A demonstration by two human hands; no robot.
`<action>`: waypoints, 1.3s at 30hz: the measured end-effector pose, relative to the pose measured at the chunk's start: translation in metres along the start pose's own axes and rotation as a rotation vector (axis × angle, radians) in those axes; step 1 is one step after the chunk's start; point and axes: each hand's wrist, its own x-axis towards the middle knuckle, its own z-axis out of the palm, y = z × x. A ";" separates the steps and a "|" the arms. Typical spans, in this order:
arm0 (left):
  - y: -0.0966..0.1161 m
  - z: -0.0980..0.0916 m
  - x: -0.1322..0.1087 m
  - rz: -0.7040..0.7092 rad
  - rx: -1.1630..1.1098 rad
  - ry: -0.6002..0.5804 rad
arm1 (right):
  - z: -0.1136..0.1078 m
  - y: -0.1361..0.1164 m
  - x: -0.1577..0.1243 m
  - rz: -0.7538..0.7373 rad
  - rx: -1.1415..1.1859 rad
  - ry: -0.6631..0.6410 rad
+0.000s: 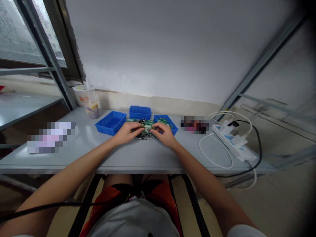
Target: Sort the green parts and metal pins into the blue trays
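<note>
Between the fingertips of my left hand (127, 132) and my right hand (165, 133) is a small pale green piece (148, 128), pinched from both sides. It is too small to name its kind. Right under my fingers lies a heap of thin shiny metal parts (146, 136), partly covered by my hands. A blue bin (140, 113) stands behind the heap, with green pieces at its foot. Just beyond my right hand, another blue bin (174, 129) holds green pieces. The blue bin (111, 122) to the left of my left hand shows a bare floor.
A lidded drink cup (90, 104) with a straw stands at the back left. A white power strip (233, 143) with plugs and looping cables lies on the right. Two blurred-out items rest on the grey table (145, 161), one at each side. Metal frame posts rise at both ends.
</note>
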 end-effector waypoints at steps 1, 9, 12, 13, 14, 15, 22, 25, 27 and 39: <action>0.000 0.000 0.000 -0.007 0.004 -0.004 | 0.000 -0.001 0.000 0.017 0.005 -0.015; -0.003 0.002 0.001 -0.045 -0.004 -0.026 | 0.000 -0.002 -0.001 0.095 0.009 -0.058; -0.005 0.003 0.001 -0.040 -0.013 -0.030 | 0.000 -0.003 -0.002 0.119 0.034 -0.067; -0.005 0.003 0.001 -0.043 -0.015 -0.031 | 0.000 -0.003 -0.002 0.129 0.051 -0.068; -0.005 0.003 0.001 -0.050 -0.017 -0.029 | 0.000 -0.003 -0.002 0.141 0.072 -0.072; -0.005 0.003 0.000 -0.062 -0.025 -0.020 | 0.000 -0.003 -0.002 0.155 0.100 -0.079; -0.005 0.005 -0.005 0.051 -0.028 0.019 | 0.004 0.002 -0.001 0.265 0.432 0.043; -0.010 0.006 -0.005 0.196 0.092 -0.034 | 0.003 0.004 -0.001 0.269 0.457 0.015; -0.014 0.006 -0.004 0.242 0.132 -0.030 | 0.002 0.004 -0.002 0.245 0.402 -0.049; -0.009 0.005 -0.003 0.179 0.113 0.115 | 0.002 0.001 -0.002 0.125 0.090 -0.096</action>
